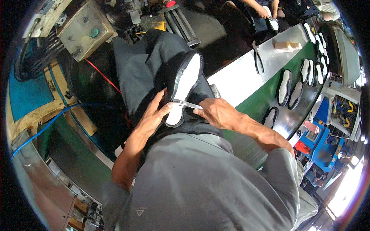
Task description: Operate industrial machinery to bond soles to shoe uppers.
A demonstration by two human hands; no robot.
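Note:
A shoe upper (pixel 187 77) with a white bottom and a black wrapped edge lies sole-up across my lap, its toe pointing away from me. My left hand (pixel 152 115) grips its left side near the heel, with the thumb on the white bottom. In my right hand (pixel 216 111) is a flat, narrow silvery tool (pixel 187 104), laid crosswise over the bottom at the waist. Its tip reaches my left thumb. The exact kind of tool cannot be made out.
To the right runs a green conveyor belt (pixel 246 98) with a metal edge (pixel 239 73), carrying several shoe uppers (pixel 284 87). Pincers (pixel 257 57) and a pale bottle (pixel 287 46) lie on the edge. Far right, a co-worker's hands (pixel 266 13) hold another shoe. A control box (pixel 86 30) stands left.

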